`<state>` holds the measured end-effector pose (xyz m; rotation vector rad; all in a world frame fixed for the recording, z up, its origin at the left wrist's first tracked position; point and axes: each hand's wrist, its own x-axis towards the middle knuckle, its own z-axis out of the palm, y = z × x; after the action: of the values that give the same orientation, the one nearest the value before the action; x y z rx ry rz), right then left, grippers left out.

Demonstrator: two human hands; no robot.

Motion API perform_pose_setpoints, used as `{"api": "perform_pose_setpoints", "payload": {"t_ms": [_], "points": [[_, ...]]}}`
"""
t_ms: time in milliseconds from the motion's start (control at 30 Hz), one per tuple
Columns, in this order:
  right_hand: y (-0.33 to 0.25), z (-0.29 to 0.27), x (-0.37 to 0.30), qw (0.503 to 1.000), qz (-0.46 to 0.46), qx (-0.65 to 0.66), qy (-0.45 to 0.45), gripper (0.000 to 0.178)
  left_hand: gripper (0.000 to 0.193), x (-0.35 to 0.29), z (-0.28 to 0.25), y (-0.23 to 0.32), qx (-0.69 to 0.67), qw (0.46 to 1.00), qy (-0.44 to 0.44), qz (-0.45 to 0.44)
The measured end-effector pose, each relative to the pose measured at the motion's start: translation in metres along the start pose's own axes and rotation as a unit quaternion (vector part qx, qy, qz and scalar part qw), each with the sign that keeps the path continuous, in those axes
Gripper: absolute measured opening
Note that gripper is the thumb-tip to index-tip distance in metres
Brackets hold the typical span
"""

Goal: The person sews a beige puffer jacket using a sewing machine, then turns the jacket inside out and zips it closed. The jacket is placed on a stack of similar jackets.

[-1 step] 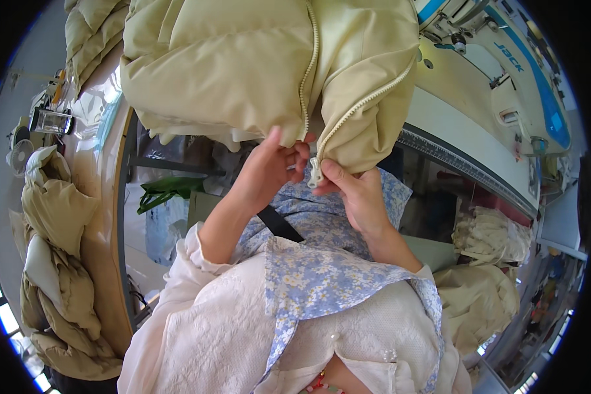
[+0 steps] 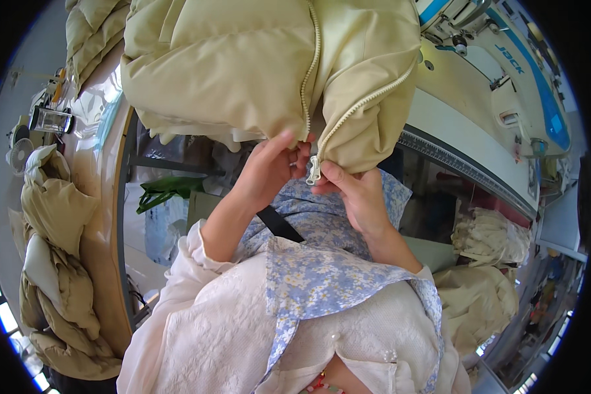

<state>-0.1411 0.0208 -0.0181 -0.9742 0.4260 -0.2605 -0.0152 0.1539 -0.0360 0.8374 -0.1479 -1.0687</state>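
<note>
A cream padded jacket [image 2: 223,72] lies with its front unzipped at the table's near edge, its lower part hanging over. My left hand [image 2: 272,167] has its thumb against the hem corner below the left zipper tape [image 2: 303,92], fingers curled beneath. Between thumb and fingers of my right hand [image 2: 351,187] is pinched the bottom of the other front edge, where the right zipper tape [image 2: 368,98] ends. A pale metal zipper slider [image 2: 314,171] sits at that end, beside my right thumb. The two zipper ends are close together but apart.
A white and blue sewing machine [image 2: 532,85] stands at the right, with a ruler strip [image 2: 463,161] along the table edge. More padded garments [image 2: 59,262] lie at the left near a small fan [image 2: 21,152]. Bundled fabric [image 2: 492,236] is at lower right. A floral apron [image 2: 335,276] covers my lap.
My left thumb has come down and slightly right onto the jacket's hem corner. The zipper slider has tilted a little by my right thumb, which stays nearly in place.
</note>
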Motion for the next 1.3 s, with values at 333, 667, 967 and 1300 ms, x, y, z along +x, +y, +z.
{"api": "perform_pose_setpoints", "payload": {"t_ms": [333,667,967,1300], "points": [[0.007,0.001,0.008,0.999,-0.047,0.01,0.016,0.019,0.022,-0.001,0.016,-0.007,0.081,0.99,0.067,0.091],[0.011,0.003,0.011,0.997,-0.072,-0.004,0.028,0.02,0.023,-0.01,0.023,0.001,0.191,0.971,0.068,0.125],[0.012,-0.002,0.015,0.998,-0.063,-0.027,-0.003,0.023,0.025,-0.014,0.019,0.008,0.286,0.947,0.092,0.116],[0.029,0.007,0.019,0.987,-0.159,0.019,0.023,0.021,0.022,-0.017,0.017,0.013,0.463,0.857,0.06,0.22]]}}
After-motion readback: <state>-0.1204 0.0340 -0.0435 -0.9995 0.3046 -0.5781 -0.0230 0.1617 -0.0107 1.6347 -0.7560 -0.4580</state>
